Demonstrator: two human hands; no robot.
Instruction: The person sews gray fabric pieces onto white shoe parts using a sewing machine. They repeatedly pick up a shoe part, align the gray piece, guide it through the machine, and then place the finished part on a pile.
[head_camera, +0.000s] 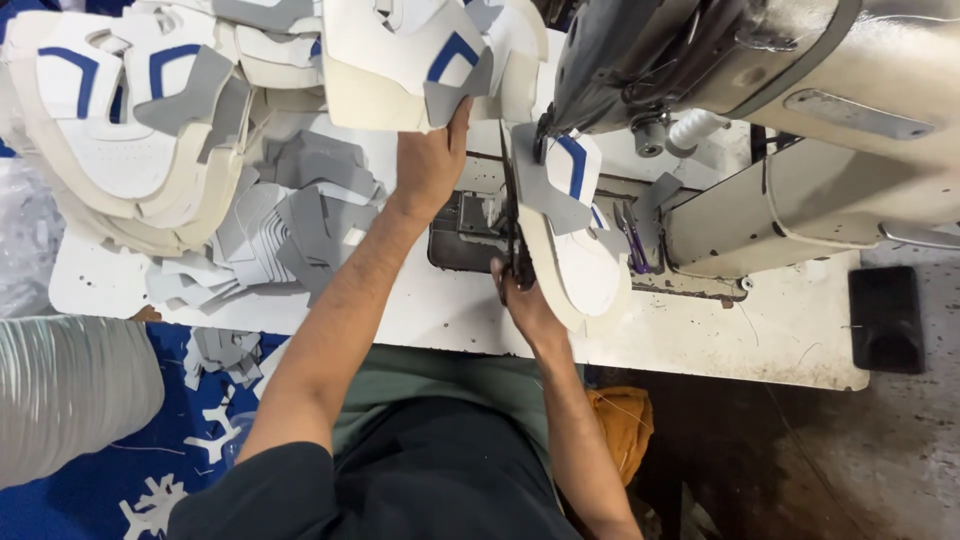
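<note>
Here the left hand (430, 160) stretches forward, grip closed on a shoe upper (405, 60); right hand (522, 300) pinches another.

Left arm stretched far forward, left hand (430, 160) fingers curled in a pinch; right hand (522, 300) close in, wrist bent, fingers gripping.

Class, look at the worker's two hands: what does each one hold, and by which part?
The left hand grips a shoe upper by its grey lower edge. The right hand holds another upper at the sewing machine by its near cream edge.
</note>
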